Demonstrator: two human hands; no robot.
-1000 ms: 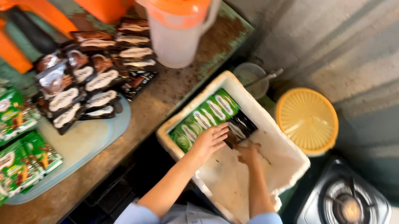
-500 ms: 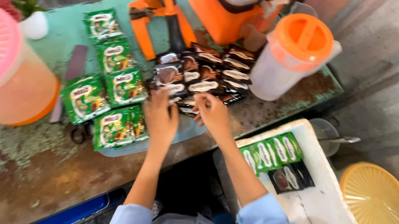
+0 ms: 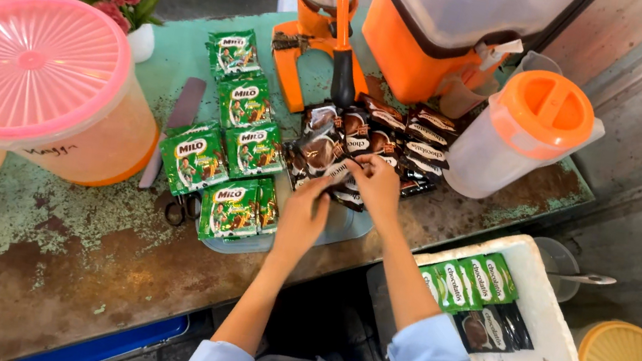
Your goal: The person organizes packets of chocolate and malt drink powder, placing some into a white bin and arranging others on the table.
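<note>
Both hands are closed on the same small bundle of dark brown sachets (image 3: pixel 343 177), the left hand (image 3: pixel 304 214) pinching its near end and the right hand (image 3: pixel 376 182) clamped over the top, at the near edge of the heap of brown sachets (image 3: pixel 384 135) just in front of the orange juice press (image 3: pixel 330 27). The slippery bundle could fan out and drop off the pale blue board (image 3: pixel 344 225), or drag neighbours off the heap toward the green sachets (image 3: pixel 233 149) beside it.
</note>
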